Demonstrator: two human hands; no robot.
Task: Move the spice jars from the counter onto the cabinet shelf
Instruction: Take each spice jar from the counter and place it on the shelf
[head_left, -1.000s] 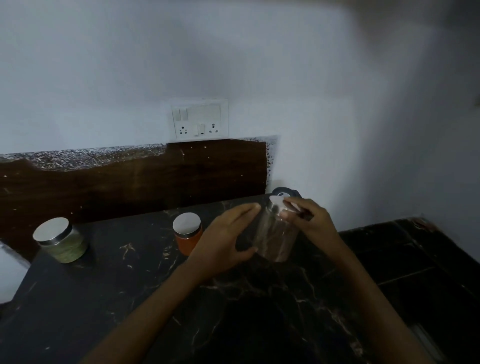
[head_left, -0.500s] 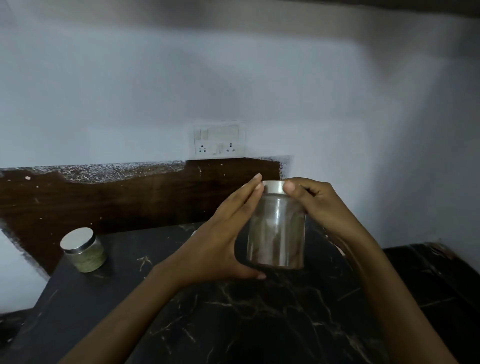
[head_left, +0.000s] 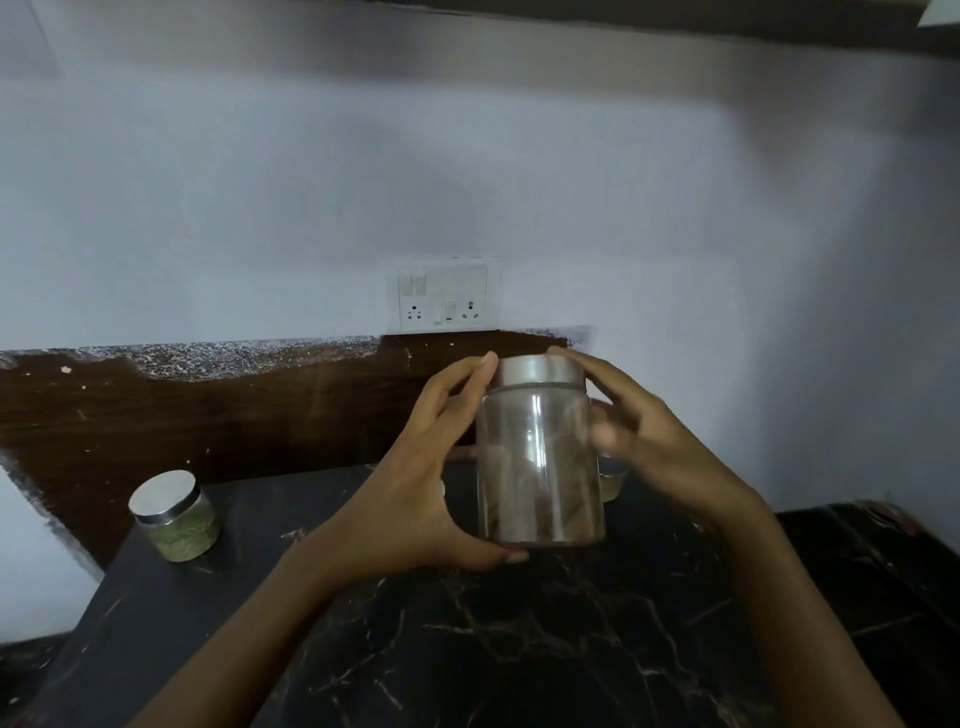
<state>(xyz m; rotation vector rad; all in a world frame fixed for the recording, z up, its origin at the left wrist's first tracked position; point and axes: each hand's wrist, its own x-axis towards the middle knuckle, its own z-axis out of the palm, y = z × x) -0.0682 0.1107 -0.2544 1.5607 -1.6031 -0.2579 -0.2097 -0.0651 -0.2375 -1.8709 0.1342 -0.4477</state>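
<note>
A tall clear jar (head_left: 540, 457) with a silver lid and brown spice inside is held upright above the black marble counter (head_left: 519, 649). My left hand (head_left: 415, 488) wraps its left side, thumb under the base. My right hand (head_left: 639, 441) grips the right side and lid. A short jar of green spice (head_left: 174, 517) with a silver lid stands on the counter at the left. Another small jar (head_left: 613, 478) is mostly hidden behind my right hand. The orange jar is hidden from view.
A white switch and socket plate (head_left: 447, 299) is on the white wall above a dark brown backsplash (head_left: 208, 415). A dark edge (head_left: 675, 21) runs along the top of the view. The counter drops off at the left.
Both hands have lifted the tall jar off the counter and brought it upright, higher and closer. The view has tilted upward, and the orange jar has gone out of sight behind my left hand.
</note>
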